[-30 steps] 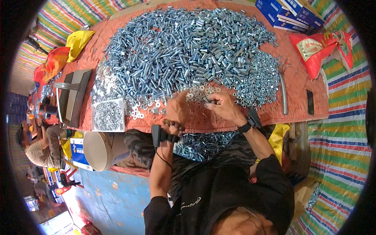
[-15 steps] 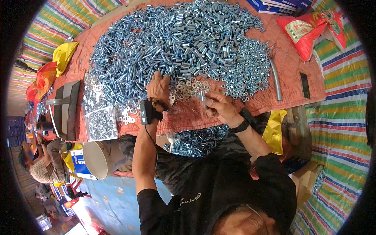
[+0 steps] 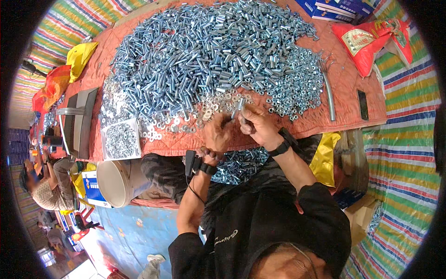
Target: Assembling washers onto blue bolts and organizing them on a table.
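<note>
My right hand (image 3: 258,126) pinches a short shiny metal sleeve (image 3: 240,104), held nearly upright over the near part of the table. Close beside it, my left hand (image 3: 218,132) has its fingers drawn together near the sleeve; what lies between them is too small to make out. Just beyond both hands is a patch of flat washers (image 3: 211,106). Past these spreads a large heap of metal sleeves and bolts (image 3: 200,51), with loose hex nuts (image 3: 297,81) on its right side.
A white box (image 3: 140,145) of small rings stands at the left near edge, with a grey metal tray (image 3: 84,139) beyond it. Bent metal tube (image 3: 330,100), dark flat piece (image 3: 363,105) and red bag (image 3: 355,44) lie right. Below the edge are more metal parts (image 3: 244,167) and a bucket (image 3: 111,183).
My left hand has moved from the edge of the heap back and rightward to my right hand. My right hand has stayed nearly in place, still holding the sleeve.
</note>
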